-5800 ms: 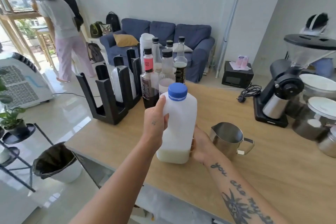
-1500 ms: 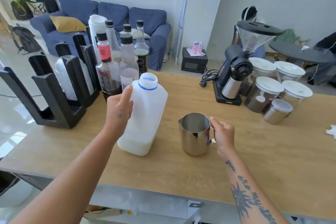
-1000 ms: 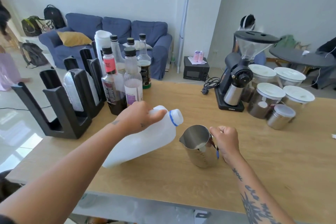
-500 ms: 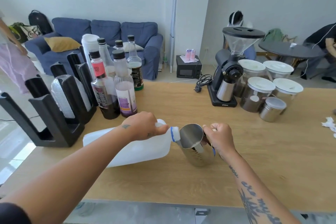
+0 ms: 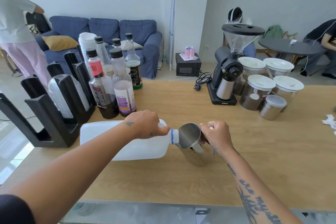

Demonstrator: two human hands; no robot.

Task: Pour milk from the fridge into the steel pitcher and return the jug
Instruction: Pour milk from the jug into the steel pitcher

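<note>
The white plastic milk jug (image 5: 109,140) lies tipped on its side above the wooden counter (image 5: 181,183), uncapped, its blue-ringed neck touching the rim of the steel pitcher (image 5: 192,143). My left hand (image 5: 145,127) grips the jug near its neck. My right hand (image 5: 216,136) is closed around the pitcher's handle and tilts the pitcher toward the jug's mouth. The inside of the pitcher looks bare steel from here; a blue bit shows under my right hand.
Several syrup bottles (image 5: 116,85) and a black cup-and-lid holder (image 5: 54,111) stand at left. A black coffee grinder (image 5: 231,71), white-lidded jars (image 5: 258,91) and a steel tin (image 5: 272,107) stand at right. People are by the sofa (image 5: 109,34) and the round table (image 5: 289,47).
The jug was uncapped, then tipped from upright down to horizontal, its mouth brought to the pitcher's rim. My right hand took the pitcher's handle and tilted the pitcher.
</note>
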